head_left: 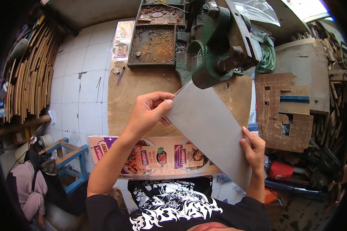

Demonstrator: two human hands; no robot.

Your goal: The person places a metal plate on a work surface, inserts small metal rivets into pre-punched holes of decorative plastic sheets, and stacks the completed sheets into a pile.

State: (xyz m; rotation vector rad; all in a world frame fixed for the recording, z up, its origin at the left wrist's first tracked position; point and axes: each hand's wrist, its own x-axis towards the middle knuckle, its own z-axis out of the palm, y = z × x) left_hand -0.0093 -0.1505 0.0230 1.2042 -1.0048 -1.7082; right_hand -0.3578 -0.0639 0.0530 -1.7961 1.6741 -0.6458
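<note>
Both hands hold a long grey sheet [210,123], tilted so one end slants up toward the green press machine [206,75]. My left hand [150,107] pinches its left edge, thumb on top and fingers beneath. At the lower right edge my right hand [253,148] grips the sheet, with its fingertips on the top face. The far end of the sheet reaches under the machine's head, and whether it touches there I cannot tell. Below the sheet lies a wooden tabletop [142,86], with a stack of printed sheets [167,158] along its near edge.
A rusty metal tray [152,44] with small bits stands at the far left of the table, near a pen [120,75]. Cut boards [289,131] lean at right. At left are stacked brown boards [32,73], a blue frame [71,165] and a seated person [29,181].
</note>
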